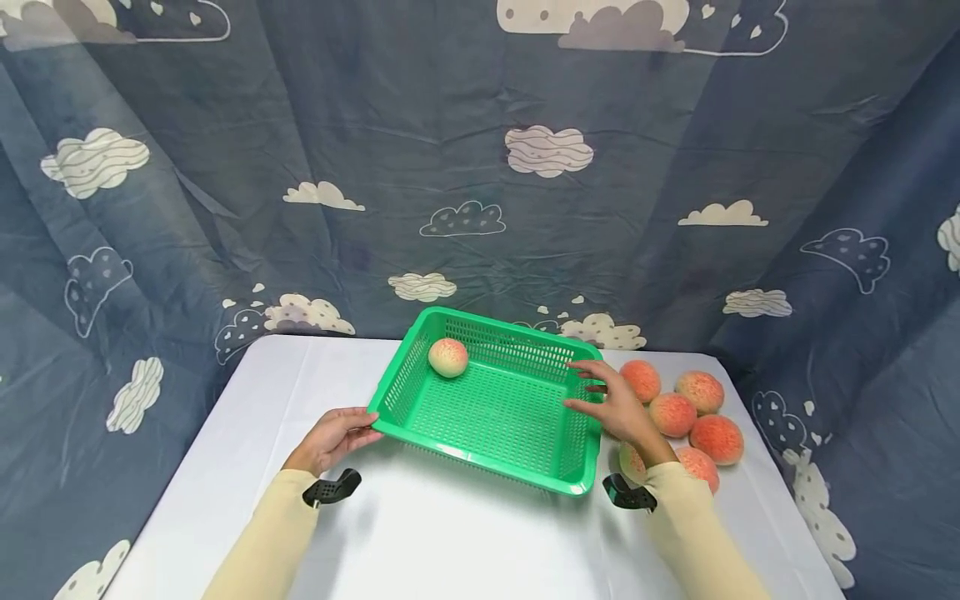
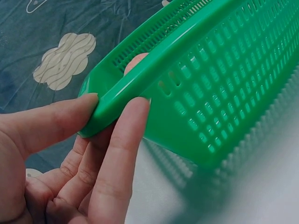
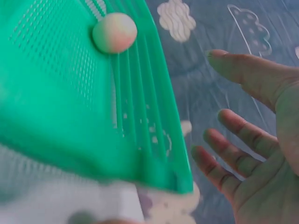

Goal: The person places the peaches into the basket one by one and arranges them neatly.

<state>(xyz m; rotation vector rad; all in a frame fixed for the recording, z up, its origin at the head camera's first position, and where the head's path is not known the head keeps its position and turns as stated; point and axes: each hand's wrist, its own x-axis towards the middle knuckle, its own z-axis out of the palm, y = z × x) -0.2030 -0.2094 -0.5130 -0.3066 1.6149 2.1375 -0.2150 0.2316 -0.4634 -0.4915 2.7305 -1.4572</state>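
Toward the far edge of the table, the basket sits at an angle, its left end farther back; whether its base rests flat cannot be told. One peach lies inside, near the far-left corner. The left hand pinches the near-left corner, thumb over the rim, fingers beneath. The right hand is spread at the right end, thumb well apart from the fingers; it holds nothing and, in the right wrist view, appears apart from the rim.

To steady the basket, apply a firm pinch without raising that corner: the round peach would probably roll. For a two-handed hold, set the right thumb and fingers on opposite sides of the rim. Avoid sideways pushes; they could scatter the peaches just beside the right end. Behind the table hangs a curtain.
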